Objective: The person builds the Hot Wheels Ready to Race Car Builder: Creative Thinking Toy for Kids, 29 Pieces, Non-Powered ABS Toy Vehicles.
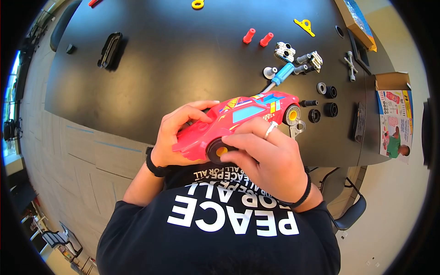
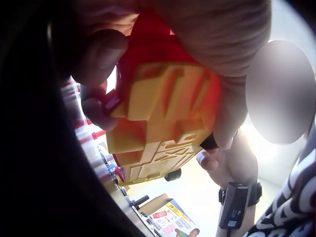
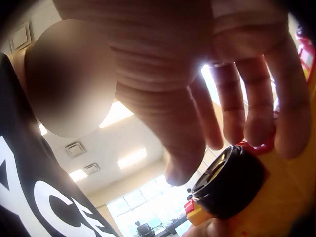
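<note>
A red toy race car (image 1: pixel 220 121) with a blue window and stickers is held up near the table's front edge. My left hand (image 1: pixel 172 133) grips its left end, fingers over the top. At that end sits a black wheel (image 1: pixel 212 151) with a yellow hub; the thumb and index finger of my right hand (image 1: pixel 275 153) are at its rim and face. The right wrist view shows this wheel (image 3: pixel 234 185) below the fingers. Another wheel (image 1: pixel 292 115) with a yellow hub is on the car's right end. The car's yellow underside (image 2: pixel 163 128) faces the left wrist camera.
Behind the car lies a blue-handled screwdriver (image 1: pixel 283 74). Red pegs (image 1: pixel 249 35), a chrome engine piece (image 1: pixel 284 52) and several black rings (image 1: pixel 330 109) lie to the right. A toy box (image 1: pixel 394 119) stands at the right edge. A black part (image 1: pixel 110 50) lies far left.
</note>
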A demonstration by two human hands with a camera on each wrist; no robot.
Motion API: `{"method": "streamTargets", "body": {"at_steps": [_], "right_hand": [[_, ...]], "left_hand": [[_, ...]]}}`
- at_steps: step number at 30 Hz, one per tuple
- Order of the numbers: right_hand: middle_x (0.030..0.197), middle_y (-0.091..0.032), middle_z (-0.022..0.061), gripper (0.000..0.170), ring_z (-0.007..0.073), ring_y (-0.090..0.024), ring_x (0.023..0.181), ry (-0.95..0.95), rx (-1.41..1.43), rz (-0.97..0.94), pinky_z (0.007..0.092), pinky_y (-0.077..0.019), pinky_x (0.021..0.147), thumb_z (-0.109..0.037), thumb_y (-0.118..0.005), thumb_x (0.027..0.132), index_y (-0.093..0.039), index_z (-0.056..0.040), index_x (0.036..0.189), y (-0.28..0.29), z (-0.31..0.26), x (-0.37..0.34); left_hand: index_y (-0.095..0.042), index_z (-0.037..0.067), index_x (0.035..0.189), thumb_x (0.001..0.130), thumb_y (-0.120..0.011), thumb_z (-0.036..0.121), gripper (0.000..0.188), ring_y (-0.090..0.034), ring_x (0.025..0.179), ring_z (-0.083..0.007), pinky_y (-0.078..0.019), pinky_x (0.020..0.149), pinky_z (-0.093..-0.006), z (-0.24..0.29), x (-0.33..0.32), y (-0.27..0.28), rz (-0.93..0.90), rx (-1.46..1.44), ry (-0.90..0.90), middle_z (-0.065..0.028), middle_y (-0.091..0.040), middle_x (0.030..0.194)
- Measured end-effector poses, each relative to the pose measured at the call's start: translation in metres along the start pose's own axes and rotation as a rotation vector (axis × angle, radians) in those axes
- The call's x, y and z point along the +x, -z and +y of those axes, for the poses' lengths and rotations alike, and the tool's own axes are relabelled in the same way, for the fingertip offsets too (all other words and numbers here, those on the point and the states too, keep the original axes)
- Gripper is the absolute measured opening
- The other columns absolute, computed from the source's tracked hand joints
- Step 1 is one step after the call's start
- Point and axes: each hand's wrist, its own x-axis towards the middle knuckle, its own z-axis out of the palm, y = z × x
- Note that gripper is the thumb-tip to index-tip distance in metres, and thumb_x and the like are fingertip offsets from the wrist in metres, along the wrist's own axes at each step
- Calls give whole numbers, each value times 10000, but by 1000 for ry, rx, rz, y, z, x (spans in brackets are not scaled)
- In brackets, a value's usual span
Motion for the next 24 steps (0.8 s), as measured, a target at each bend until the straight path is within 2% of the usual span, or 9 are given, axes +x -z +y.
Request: {"method": "streamTargets", "body": {"at_steps": [5,8,12,15,16,19,20,23,24], "right_hand": [[1063,-667,73,448,258,-704,879,35,126,-54,395,-586,772,-121,-978,770,-756,-40,1151,-3,7,-5],[1092,-671,86,505,259,-703,889,96,37,45,388,-588,784,-140,-997,740,-771,-45,1181,-13,10,-5],[1144,-687,87,580,268,-695,953,106,111,-3,403,-585,823,-208,-1025,705,-786,-60,1212,0,19,-5],[1271,-717,88,734,299,-652,1097,140,-135,146,436,-537,942,-384,-1037,672,-785,-76,1288,31,27,-9],[1327,-714,106,754,301,-650,1104,118,-104,218,426,-526,950,-400,-1037,665,-785,-68,1293,32,33,-13],[1461,-693,133,824,299,-655,1152,106,-262,381,429,-535,971,-388,-1052,664,-770,-60,1366,44,44,-23],[1488,-689,142,883,309,-662,1247,37,-249,479,437,-542,1039,-397,-1057,676,-735,-56,1424,49,50,-33],[1474,-695,155,925,308,-674,1312,4,-216,490,428,-548,1101,-338,-1066,709,-676,-33,1490,60,58,-39],[1439,-708,159,886,300,-689,1305,-32,15,472,423,-555,1109,-293,-1066,727,-669,-22,1470,60,67,-46]], "left_hand": [[-646,-15,1252,761,-1061,157,666,-673,1402,-351,-566,1150,-455,0,0,3,-24,-14,-8,-334,-610,1561],[-647,-13,1257,760,-1061,158,669,-664,1414,-353,-552,1165,-460,-1,-2,0,11,-66,15,-336,-602,1570],[-639,-6,1256,765,-1061,162,669,-653,1429,-353,-538,1179,-467,1,-1,-1,26,-104,-7,-336,-601,1571],[-614,4,1271,785,-1051,159,672,-636,1451,-356,-521,1196,-476,7,4,-1,18,-155,-6,-337,-593,1578],[-602,9,1278,793,-1048,161,676,-628,1460,-359,-517,1200,-479,14,9,-1,25,-146,-13,-336,-589,1583],[-586,20,1289,806,-1042,163,679,-616,1477,-370,-504,1212,-486,27,19,2,-26,-134,2,-340,-578,1593],[-583,25,1291,810,-1039,163,677,-611,1483,-377,-496,1221,-491,28,24,2,-91,-132,21,-344,-570,1599],[-583,26,1299,788,-1066,217,728,-599,1498,-384,-484,1232,-499,29,34,0,-205,-232,-1,-350,-577,1592],[-583,26,1299,788,-1066,217,728,-599,1498,-384,-484,1232,-499,31,39,-1,-212,-232,-2,-350,-577,1592]]}}
